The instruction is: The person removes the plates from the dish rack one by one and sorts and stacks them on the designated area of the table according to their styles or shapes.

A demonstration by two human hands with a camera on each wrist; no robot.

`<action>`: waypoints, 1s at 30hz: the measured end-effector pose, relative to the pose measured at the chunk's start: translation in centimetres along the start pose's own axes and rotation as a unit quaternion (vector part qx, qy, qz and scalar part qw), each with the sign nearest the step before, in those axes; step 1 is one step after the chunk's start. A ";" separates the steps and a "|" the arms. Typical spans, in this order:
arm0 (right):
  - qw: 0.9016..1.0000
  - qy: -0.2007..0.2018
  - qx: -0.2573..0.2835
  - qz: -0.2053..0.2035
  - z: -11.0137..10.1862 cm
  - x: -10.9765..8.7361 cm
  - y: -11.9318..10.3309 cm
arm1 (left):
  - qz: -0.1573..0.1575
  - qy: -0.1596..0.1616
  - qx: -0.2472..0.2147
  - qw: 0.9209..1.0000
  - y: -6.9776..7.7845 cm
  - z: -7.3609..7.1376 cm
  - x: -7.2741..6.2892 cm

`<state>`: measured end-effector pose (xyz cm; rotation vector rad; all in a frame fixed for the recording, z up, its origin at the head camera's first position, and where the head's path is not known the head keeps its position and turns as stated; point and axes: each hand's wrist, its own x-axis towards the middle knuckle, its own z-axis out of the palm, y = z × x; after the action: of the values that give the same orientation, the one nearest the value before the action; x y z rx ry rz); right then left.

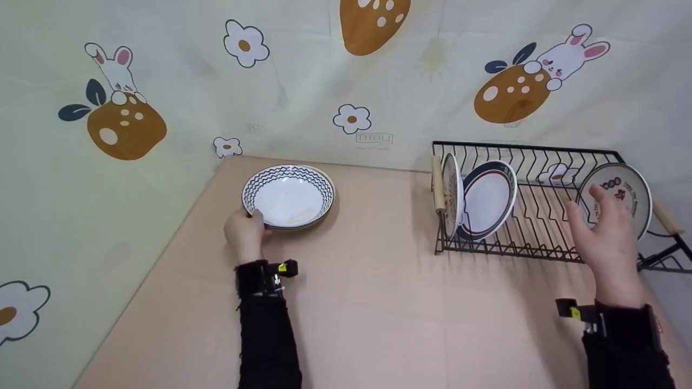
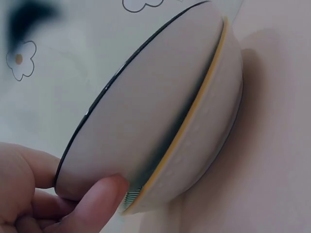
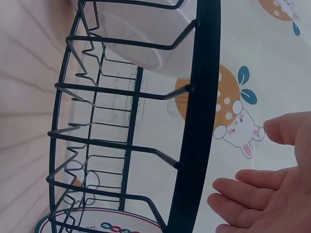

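In the head view my left hand (image 1: pixel 246 232) pinches the near-left rim of a white bowl (image 1: pixel 289 200) with a dark wavy pattern inside its edge. The left wrist view shows my thumb and fingers gripping this dark-rimmed bowl (image 2: pixel 131 102). It is tilted inside a second, yellow-rimmed bowl (image 2: pixel 209 131) beneath, which stands on the table. My right hand (image 1: pixel 611 237), holding nothing, is raised with fingers apart at the right end of a black wire dish rack (image 1: pixel 524 147). Behind it in the rack is a printed plate (image 1: pixel 621 181), partly hidden by the fingers.
At the rack's left end stand a blue-rimmed dish (image 1: pixel 489 200) and a white dish (image 1: pixel 451 200) seen edge-on, beside a wooden handle (image 1: pixel 438 183). The peach table (image 1: pixel 367 302) meets a patterned cloth wall (image 1: pixel 303 108) at the back and left.
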<state>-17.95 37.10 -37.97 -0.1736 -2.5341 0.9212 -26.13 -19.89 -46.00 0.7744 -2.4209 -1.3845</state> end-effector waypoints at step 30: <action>0.999 -0.003 -0.014 0.042 -1.1 2.0 2.2 | 0.003 -0.009 0.029 1.000 -0.9 0.5 0.8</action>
<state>-19.34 39.92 -37.88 -0.2885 -2.5631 0.9180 -26.75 -20.30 -47.08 0.7709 -2.4855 -1.3297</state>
